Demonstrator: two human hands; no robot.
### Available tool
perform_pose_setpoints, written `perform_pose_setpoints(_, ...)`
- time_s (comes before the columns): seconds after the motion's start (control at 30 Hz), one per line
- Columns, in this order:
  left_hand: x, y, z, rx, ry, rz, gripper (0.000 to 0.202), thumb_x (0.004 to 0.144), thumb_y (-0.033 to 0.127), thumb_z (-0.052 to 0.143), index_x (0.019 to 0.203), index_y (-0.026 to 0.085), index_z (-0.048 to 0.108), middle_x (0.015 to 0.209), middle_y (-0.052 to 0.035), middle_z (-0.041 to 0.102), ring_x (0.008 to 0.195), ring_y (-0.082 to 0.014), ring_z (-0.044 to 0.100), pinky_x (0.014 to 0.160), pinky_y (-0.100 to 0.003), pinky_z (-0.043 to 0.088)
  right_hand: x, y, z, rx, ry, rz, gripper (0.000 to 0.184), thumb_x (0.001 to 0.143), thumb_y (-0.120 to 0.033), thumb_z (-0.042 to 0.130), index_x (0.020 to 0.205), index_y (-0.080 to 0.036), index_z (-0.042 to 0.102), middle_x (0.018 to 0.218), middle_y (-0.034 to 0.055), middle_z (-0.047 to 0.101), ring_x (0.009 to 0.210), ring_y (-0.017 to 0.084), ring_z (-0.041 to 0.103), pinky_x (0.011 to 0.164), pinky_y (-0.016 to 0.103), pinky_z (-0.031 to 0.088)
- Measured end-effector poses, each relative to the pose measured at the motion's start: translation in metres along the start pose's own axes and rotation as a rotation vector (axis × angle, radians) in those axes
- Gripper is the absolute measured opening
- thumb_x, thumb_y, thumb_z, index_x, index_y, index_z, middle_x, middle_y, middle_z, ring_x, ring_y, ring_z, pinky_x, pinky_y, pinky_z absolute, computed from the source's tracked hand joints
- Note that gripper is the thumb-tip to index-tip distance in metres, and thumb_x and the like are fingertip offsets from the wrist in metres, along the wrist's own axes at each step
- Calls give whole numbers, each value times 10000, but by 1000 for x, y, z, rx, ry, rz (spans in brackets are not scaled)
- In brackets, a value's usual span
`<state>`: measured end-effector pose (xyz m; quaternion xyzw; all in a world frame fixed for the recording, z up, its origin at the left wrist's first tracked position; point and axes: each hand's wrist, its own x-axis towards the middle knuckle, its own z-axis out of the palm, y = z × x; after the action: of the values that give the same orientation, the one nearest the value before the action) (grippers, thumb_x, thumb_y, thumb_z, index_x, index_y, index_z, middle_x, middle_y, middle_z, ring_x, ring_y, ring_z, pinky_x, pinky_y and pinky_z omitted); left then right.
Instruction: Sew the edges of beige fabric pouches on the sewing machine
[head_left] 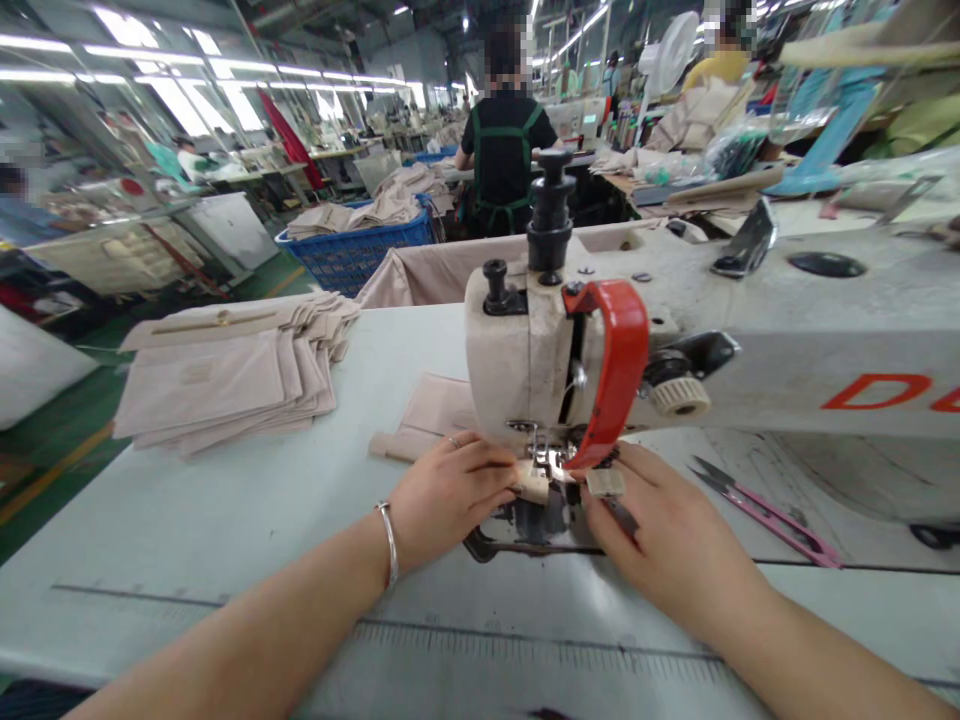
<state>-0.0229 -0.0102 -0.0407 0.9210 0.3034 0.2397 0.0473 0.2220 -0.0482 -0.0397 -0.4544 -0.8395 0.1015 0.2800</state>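
My left hand (457, 485), with a bracelet at the wrist, has its fingers closed on the edge of a beige fabric piece (435, 405) just left of the needle. The piece lies flat and runs back under the head of a white sewing machine (499, 360). On the other side of the presser foot (551, 460) is my right hand (667, 530), thumb and fingers bent together beside a small pale block (604, 484). The red guard (626, 350) and machine parts partly hide its fingertips, so what they pinch cannot be made out.
Pink-handled thread snips (780, 520) lie right of my right hand. A stack of beige fabric pieces (217, 370) sits at the table's left. Behind are a blue basket (352, 250) of fabric and a person in a dark shirt (506, 150). A printed ruler (525, 645) crosses the front.
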Motion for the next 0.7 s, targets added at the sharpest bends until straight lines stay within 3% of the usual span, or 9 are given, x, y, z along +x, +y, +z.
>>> perform_pose_setpoints(0.23, 1, 10, -1, -76, 32, -49, 140, 894, 179, 602, 1010, 198, 677, 1026, -16, 725, 950, -160, 657, 897, -323, 519, 3, 6, -3, -265, -47, 41, 259, 926, -268, 510, 695, -198, 604, 689, 60, 578, 772, 251, 542, 704, 385, 456)
perform_pose_setpoints(0.3, 2, 18, 1, -66, 34, -76, 121, 900, 193, 601, 989, 207, 681, 1017, -6, 729, 922, -166, 666, 877, -330, 521, 3, 2, -1, -187, -29, -5, 199, 911, -260, 547, 742, -193, 627, 756, 63, 613, 800, 244, 549, 736, 382, 464)
perform_pose_setpoints(0.37, 3, 24, 3, -53, 45, -85, 120, 923, 199, 574, 983, 207, 678, 1012, -2, 731, 906, -167, 670, 866, -330, 518, 3, -3, 3, -50, -32, -83, 99, 904, -205, 557, 921, -195, 654, 922, 70, 652, 891, 237, 563, 801, 380, 475)
perform_pose_setpoints(0.43, 3, 28, 6, -39, 55, -85, 133, 936, 192, 550, 993, 203, 669, 1023, -4, 728, 913, -170, 669, 857, -329, 517, 3, -6, 8, 51, -38, -127, 171, 910, -151, 539, 1041, -206, 633, 1033, 64, 658, 958, 224, 567, 834, 363, 484)
perform_pose_setpoints(0.7, 7, 24, 9, 6, 53, -111, 124, 915, 202, 574, 932, 200, 697, 979, -19, 728, 880, -186, 655, 828, -337, 523, 4, -7, 17, 59, 4, -90, 171, 927, -144, 508, 1004, -213, 644, 1014, 63, 676, 924, 216, 614, 788, 354, 521)
